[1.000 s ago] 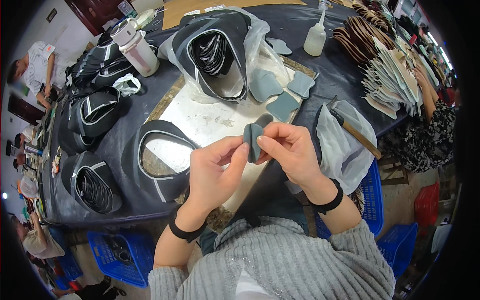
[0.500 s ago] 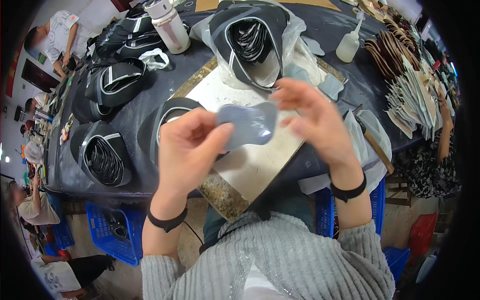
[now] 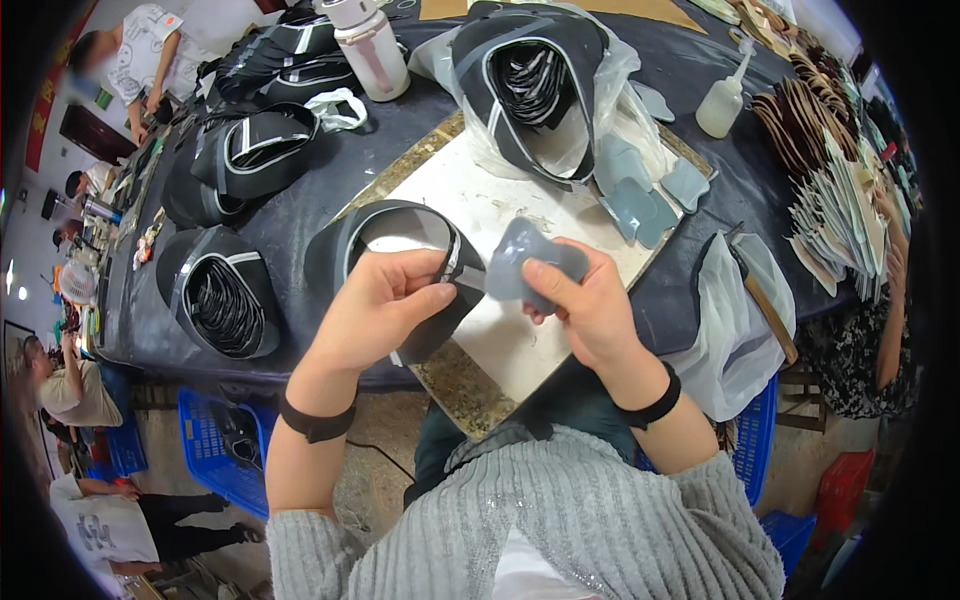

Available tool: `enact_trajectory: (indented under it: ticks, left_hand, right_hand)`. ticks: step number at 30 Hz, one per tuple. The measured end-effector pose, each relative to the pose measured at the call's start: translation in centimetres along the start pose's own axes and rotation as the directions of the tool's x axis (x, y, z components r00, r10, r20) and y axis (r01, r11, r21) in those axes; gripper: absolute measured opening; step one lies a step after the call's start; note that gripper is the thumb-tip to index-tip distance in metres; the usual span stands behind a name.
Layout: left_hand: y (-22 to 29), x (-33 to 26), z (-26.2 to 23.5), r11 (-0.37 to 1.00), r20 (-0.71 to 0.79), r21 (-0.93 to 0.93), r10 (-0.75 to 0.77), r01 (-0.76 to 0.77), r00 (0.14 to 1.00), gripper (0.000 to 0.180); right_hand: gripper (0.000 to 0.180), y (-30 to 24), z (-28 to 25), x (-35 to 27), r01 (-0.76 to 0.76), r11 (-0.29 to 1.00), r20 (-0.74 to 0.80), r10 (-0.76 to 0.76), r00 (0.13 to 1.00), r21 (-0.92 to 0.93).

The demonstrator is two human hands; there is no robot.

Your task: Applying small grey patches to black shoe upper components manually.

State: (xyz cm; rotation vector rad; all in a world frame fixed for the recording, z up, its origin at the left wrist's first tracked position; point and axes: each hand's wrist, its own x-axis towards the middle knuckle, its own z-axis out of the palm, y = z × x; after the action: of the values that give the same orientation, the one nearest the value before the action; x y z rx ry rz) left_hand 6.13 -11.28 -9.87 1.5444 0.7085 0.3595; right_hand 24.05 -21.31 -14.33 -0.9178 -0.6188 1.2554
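My right hand (image 3: 600, 310) pinches a smooth grey patch with a wavy outline (image 3: 520, 250), its thumb on top. Closed at the fingertips, my left hand (image 3: 375, 305) holds a thin, pale strip (image 3: 470, 279) that reaches toward the patch's left edge; whether the two are joined I cannot tell. Behind my left hand lies a black curved upper piece (image 3: 335, 240) with light edging, partly covered by the fingers. Several similar grey patches (image 3: 640, 212) lie beyond my right hand, on the right side of the white board (image 3: 510, 350).
A bagged stack of black pieces (image 3: 480, 80) stands at the far edge. More black stacks (image 3: 215, 300) sit left, near a white bottle (image 3: 372, 55). At right are a squeeze bottle (image 3: 720, 108), a wooden-handled tool (image 3: 770, 320) on plastic, and fanned pieces (image 3: 835, 215).
The grey patch has passed from my left hand to my right. My left fingers now pinch the pale strip. The view has shifted slightly.
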Motion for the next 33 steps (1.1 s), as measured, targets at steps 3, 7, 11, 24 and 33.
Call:
enact_trajectory:
  ticks: [3,7,11,24,33]
  left_hand:
    - [1.3,-0.6,-0.3,0.986,0.082,-0.168,0.003,0.011,0.997,0.031]
    - [1.7,-1.3,-0.3,0.976,0.063,-0.218,0.03,-0.015,0.998,0.031]
    - [1.9,-1.5,-0.6,0.983,0.077,-0.182,0.027,-0.013,0.997,0.032]
    - [1.8,-1.8,-0.4,0.964,0.0,-0.262,0.034,-0.033,0.999,0.018]
    - [0.7,-1.9,1.9,0.959,-0.365,0.11,0.283,-0.261,0.887,0.014]
  right_hand:
    - [0.02,0.6,1.6,0.2,0.002,0.997,0.034,0.0,0.999,-0.072]
    - [0.021,0.7,2.4,0.7,0.012,0.996,0.103,-0.003,0.995,-0.092]
    - [0.022,0.4,2.7,0.8,0.016,0.994,0.126,-0.003,0.992,-0.109]
    - [0.021,-0.1,3.2,0.3,0.064,0.988,0.091,-0.052,0.994,-0.138]
    - [0.021,0.7,0.6,1.7,0.031,0.976,-0.085,-0.051,0.995,-0.215]
